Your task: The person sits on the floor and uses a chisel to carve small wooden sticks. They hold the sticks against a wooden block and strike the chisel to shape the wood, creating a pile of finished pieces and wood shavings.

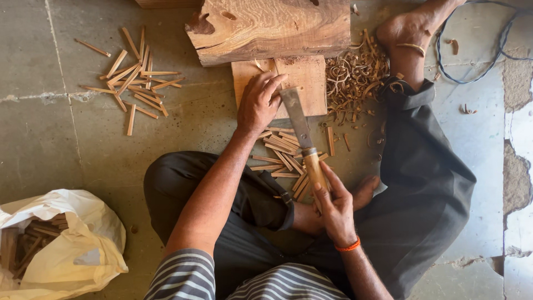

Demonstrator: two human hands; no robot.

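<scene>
While the left hand presses flat on the small wood block, the right hand grips the heavy-looking, stiff chisel by its wooden handle.

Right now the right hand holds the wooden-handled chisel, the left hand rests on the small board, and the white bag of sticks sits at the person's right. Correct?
Not quite. The head view shows the white bag at the person's left. The rest holds: right hand on the chisel, left hand on the small board.
</scene>
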